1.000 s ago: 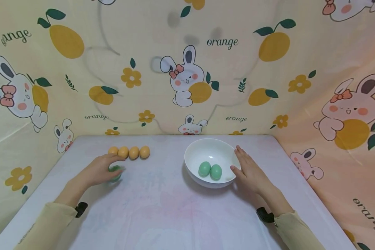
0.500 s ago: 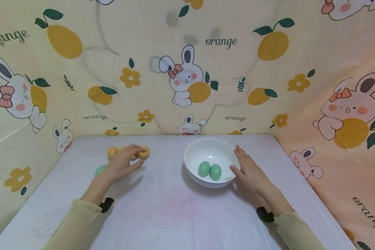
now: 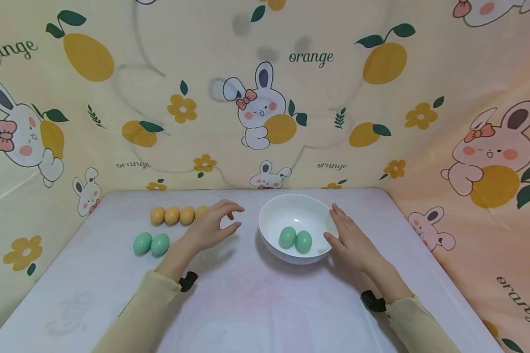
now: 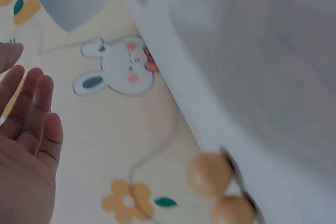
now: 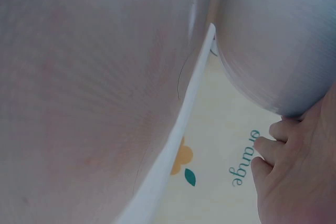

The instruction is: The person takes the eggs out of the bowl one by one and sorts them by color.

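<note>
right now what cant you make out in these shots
- Fourth orange egg: head view, mostly hidden behind the left hand.
- Left hand's fingers: left wrist view, cut off by the left edge.
- Bowl: right wrist view, only its blurred outer wall shows; the green eggs inside are hidden.

the pale table point(image 3: 256, 304) carries a white bowl point(image 3: 271, 215), four orange eggs point(image 3: 172, 215) and two green eggs point(image 3: 151, 243).

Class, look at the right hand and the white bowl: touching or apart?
Touching. In the head view the right hand lies against the bowl's right side; the right wrist view shows its fingers pressed to the bowl's outer wall.
</note>
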Motion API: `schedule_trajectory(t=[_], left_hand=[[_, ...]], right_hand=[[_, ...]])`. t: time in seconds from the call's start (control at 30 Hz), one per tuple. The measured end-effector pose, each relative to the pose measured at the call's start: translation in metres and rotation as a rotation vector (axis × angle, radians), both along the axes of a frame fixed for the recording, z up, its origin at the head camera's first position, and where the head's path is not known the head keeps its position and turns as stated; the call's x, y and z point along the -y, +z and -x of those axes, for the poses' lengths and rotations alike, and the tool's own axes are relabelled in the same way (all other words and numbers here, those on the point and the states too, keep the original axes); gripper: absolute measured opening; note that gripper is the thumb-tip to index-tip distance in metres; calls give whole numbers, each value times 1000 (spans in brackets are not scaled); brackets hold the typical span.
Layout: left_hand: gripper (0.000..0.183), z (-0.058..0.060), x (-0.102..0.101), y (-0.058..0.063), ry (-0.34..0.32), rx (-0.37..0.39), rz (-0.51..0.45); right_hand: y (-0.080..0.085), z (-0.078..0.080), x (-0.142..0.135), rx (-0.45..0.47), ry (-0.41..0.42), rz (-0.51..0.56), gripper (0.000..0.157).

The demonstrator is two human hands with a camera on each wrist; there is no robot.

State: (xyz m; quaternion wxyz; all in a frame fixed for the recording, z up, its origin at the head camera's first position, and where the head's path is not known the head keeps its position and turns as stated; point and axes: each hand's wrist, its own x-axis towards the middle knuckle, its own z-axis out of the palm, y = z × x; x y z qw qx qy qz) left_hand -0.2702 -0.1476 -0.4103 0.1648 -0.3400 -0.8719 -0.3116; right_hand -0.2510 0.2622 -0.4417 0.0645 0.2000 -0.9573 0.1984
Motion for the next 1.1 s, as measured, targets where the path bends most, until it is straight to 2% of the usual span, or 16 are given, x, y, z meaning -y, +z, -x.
schedule_trajectory(t=[0.3, 0.53, 0.7, 0.9, 1.1], left_hand=[[35, 7, -42, 3, -72, 5, -3], [36, 13, -71, 4, -134, 25, 36], [36, 16, -88, 7, -161, 71, 111], [36, 26, -103, 10, -182, 118, 227], [36, 35, -114, 13, -220, 244, 357]], right_hand=[[0, 0, -1, -2, 8, -2, 77], [-1, 0, -2, -11, 8, 1, 77], [-2, 1, -2, -10, 10, 4, 77], [-1, 0, -2, -7, 10, 10, 77], [-2, 2, -1, -8, 4, 0, 77]])
